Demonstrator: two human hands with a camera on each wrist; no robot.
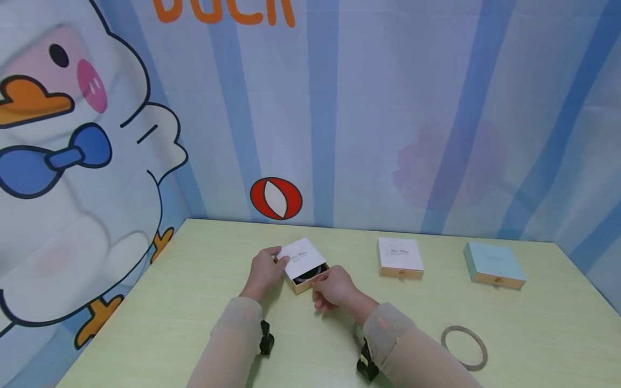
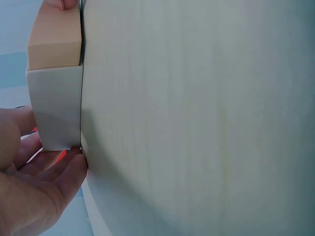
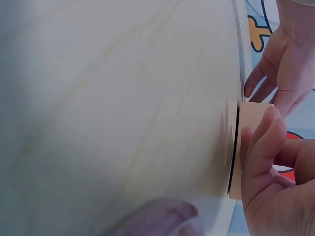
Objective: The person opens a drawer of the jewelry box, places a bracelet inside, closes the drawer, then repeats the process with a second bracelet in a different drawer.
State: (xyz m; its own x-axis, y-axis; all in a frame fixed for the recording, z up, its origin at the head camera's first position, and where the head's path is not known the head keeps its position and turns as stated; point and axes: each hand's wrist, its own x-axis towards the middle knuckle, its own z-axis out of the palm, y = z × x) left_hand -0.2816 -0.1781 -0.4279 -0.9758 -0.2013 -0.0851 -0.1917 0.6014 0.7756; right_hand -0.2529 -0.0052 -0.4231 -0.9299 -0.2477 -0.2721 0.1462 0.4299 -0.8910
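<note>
A white drawer-style gift box (image 1: pixel 302 257) sits at a slant on the table, its tan drawer (image 1: pixel 304 286) pulled partly out. Inside the drawer the dark interior (image 1: pixel 315 271) shows, with a grey curved edge in it. My left hand (image 1: pixel 263 274) grips the white sleeve at its left side, thumb on top; in the left wrist view, fingers curl under the sleeve's far end (image 2: pixel 56 108). At the drawer's front, my right hand (image 1: pixel 336 288) pinches the tan edge; its fingers hide part of the drawer front (image 3: pixel 236 182).
Farther right stand a closed white box (image 1: pixel 400 256) and a closed light-blue box (image 1: pixel 495 264), both with tan fronts. A grey ring (image 1: pixel 443 339) lies at the front right. Another grey ring (image 1: pixel 356 335) is partly hidden by the right wrist. A printed cloth (image 1: pixel 368 108) hangs behind the table.
</note>
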